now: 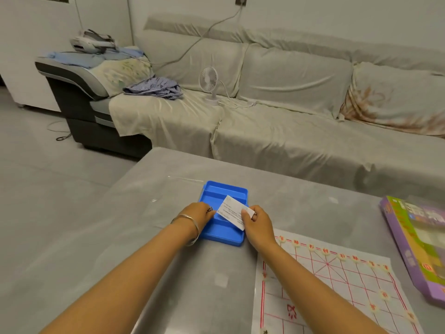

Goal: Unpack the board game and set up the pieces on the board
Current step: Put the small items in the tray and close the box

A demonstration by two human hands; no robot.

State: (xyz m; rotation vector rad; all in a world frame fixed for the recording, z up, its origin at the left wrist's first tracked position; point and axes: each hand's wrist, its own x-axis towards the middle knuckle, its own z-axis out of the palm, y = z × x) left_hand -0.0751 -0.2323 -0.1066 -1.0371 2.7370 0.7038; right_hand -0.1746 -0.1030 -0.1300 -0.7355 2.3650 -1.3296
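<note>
Centre frame: left hand and right hand each pinch an end of a paper slip above the blue tray. The tray sits well inside the far edge of the table. Lower right: board, with pieces along its top edge. The box is at the right frame edge.

blue tray: beside board | card: over tray | board: flat, pieces lining edges

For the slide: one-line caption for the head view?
Right hand pinches a printed slip over the blue tray, left hand at its edge; pieces line the paper board, purple box beside.
</note>
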